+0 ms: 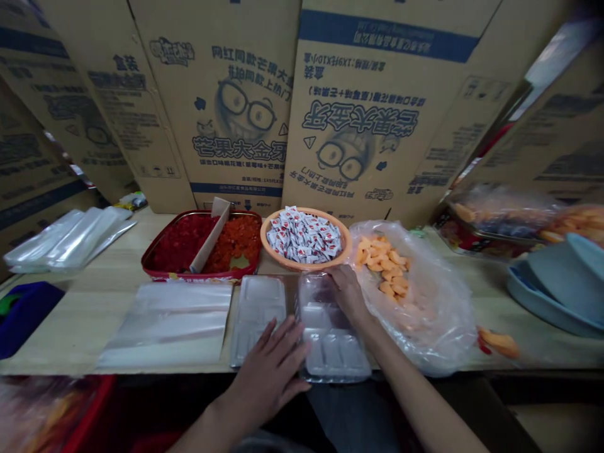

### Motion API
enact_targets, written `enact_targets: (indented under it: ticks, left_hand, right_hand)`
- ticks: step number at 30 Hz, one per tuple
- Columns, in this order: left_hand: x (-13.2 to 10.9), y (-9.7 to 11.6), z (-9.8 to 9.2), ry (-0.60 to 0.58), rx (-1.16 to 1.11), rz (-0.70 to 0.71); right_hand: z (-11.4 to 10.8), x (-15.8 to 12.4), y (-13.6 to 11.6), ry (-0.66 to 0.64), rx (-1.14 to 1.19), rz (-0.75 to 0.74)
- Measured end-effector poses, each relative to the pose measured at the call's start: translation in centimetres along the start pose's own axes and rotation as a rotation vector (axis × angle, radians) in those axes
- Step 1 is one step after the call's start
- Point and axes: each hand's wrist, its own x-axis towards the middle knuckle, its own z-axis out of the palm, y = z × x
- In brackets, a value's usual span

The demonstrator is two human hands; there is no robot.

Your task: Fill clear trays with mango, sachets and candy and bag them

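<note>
My right hand [346,292] grips the far edge of a clear plastic compartment tray [333,340], which lies on the wooden table near the front edge. My left hand [268,371] lies flat with fingers spread, its fingertips at that tray's left side. Left of it is a second clear tray [258,319]. Behind them stand an orange bowl [283,236] heaped with white sachets and a red tin [163,267] of diced red and orange fruit. On the right, an open plastic bag [438,314] holds orange dried fruit pieces [382,267].
A flat clear plastic sheet [170,324] lies left of the trays, with stacked clear bags [70,239] beyond it. Pale blue bowls [561,283] stand at the right. Printed cardboard boxes [377,113] wall off the table's far side. A red crate [94,409] sits below the front edge.
</note>
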Motion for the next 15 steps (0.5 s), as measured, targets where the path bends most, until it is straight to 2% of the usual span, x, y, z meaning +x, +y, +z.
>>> enact_targets:
  ticks: [2, 4, 5, 7, 9, 12, 15]
  left_hand:
    - [2.5, 0.3, 2.0, 0.127, -0.353, -0.280]
    - [4.5, 0.8, 2.8, 0.258, -0.741, -0.570]
    - [5.4, 1.0, 2.8, 0.267, -0.930, -0.681]
    - [6.9, 1.5, 2.7, 0.209, -1.235, -0.836]
    - [7.9, 1.7, 2.6, 0.158, -1.403, -0.932]
    - [8.5, 1.6, 2.9, 0.158, -1.488, -1.006]
    - [8.6, 1.2, 3.3, 0.125, -1.542, -1.041]
  right_hand:
    - [-1.2, 0.1, -1.3, 0.071, 0.052, 0.003]
    - [-2.5, 0.6, -2.7, 0.121, 0.134, 0.011]
    - [-3.1, 0.9, -3.2, 0.121, 0.174, 0.015]
    - [-4.3, 1.6, -3.1, 0.077, 0.224, 0.044]
    - [-5.3, 2.1, -1.1, 0.019, 0.152, 0.184]
    - [-7.1, 2.1, 4.9, -0.069, -0.225, 0.568]
    - [-8.6, 0.9, 11.1, -0.139, -0.320, 0.689]
